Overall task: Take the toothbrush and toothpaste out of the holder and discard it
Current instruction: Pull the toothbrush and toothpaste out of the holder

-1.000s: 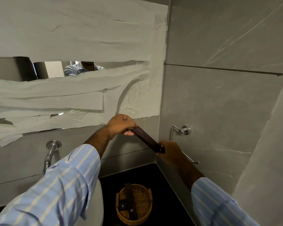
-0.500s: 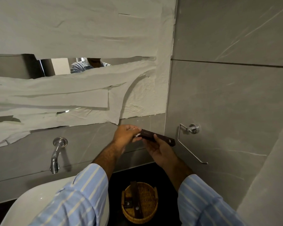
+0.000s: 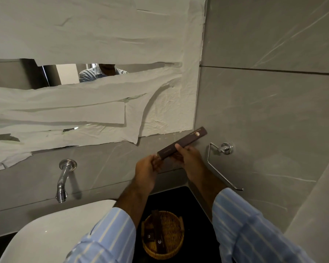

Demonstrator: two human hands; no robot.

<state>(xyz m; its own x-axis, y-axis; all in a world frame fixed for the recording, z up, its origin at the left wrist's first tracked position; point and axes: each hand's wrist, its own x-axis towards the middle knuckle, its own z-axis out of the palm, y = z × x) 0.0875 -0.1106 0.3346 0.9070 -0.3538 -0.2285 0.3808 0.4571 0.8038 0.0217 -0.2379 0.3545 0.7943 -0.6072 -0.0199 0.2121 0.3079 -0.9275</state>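
A long dark brown box, the toothbrush and toothpaste pack, is held up in front of the grey wall, tilted with its far end up and to the right. My right hand grips its middle from below. My left hand pinches its near lower end. Below, on the black counter, a round woven basket holds two more dark brown packs.
A white basin sits at the lower left under a chrome wall spout. A chrome towel ring juts from the right wall, close to my right hand. The mirror above is mostly covered with white paper.
The box has swung so that its far end now points up and right. My left hand has dropped to the near end, and my view has tipped down, showing more of the basin.
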